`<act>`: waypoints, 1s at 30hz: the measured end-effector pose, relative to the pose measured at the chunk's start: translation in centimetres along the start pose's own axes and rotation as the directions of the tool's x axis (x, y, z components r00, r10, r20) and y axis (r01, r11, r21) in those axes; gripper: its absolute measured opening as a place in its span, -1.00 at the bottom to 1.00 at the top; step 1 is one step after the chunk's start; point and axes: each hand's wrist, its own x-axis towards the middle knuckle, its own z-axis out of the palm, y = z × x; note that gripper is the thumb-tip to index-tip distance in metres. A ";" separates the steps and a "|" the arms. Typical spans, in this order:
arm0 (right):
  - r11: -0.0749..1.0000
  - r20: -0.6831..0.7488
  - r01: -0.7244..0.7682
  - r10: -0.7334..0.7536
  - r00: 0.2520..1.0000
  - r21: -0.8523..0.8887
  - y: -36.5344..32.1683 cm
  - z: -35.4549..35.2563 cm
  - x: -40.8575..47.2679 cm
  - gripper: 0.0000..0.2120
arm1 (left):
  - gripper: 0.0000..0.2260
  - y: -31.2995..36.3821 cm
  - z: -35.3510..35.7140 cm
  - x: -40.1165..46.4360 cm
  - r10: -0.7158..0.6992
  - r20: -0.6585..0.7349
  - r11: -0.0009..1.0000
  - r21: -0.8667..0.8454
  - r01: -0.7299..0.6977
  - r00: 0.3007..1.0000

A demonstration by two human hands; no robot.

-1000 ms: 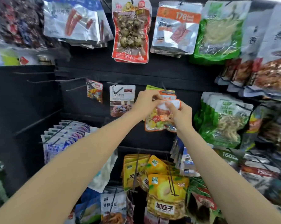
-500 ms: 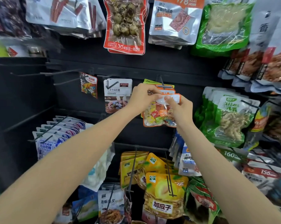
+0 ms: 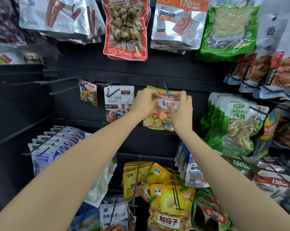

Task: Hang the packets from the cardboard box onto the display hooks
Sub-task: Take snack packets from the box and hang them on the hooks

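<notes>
A clear candy packet (image 3: pixel 159 120) with an orange-and-white header hangs in front of me at a dark display hook (image 3: pixel 168 92) on the black panel. My left hand (image 3: pixel 145 102) pinches the packet's top left corner. My right hand (image 3: pixel 181 108) pinches its top right, fingers over the white label. The hook's tip pokes through near the header hole, with more packets of the same kind behind. The cardboard box is out of view.
Bare hooks (image 3: pixel 41 82) jut out at the left. A white chocolate-candy packet (image 3: pixel 118 101) hangs just left of my hands, green packets (image 3: pixel 236 127) to the right, yellow plum packets (image 3: pixel 170 207) below, and a red egg packet (image 3: pixel 125 29) above.
Both hands have pushed the candy packet a little farther up and back along the hook. My head has come closer to the rack, so everything looks larger.
</notes>
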 end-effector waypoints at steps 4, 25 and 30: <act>0.929 0.084 0.159 -0.139 0.987 -0.334 0.6 0.3 1.0 -0.73 | -0.74 0.6 0.4 0.2 0.188 0.003 0.899 0.403 -0.173 0.982; 0.899 0.425 0.438 -0.393 0.815 -0.009 -6.5 4.5 -7.2 -0.75 | -0.76 -6.3 -9.1 -9.2 0.047 0.032 0.830 0.554 -0.056 0.998; 0.843 0.614 0.494 -0.508 0.603 0.212 -14.8 11.5 -12.9 -0.78 | -0.77 -14.3 -17.8 -16.9 -0.319 -0.024 0.761 0.590 0.271 0.947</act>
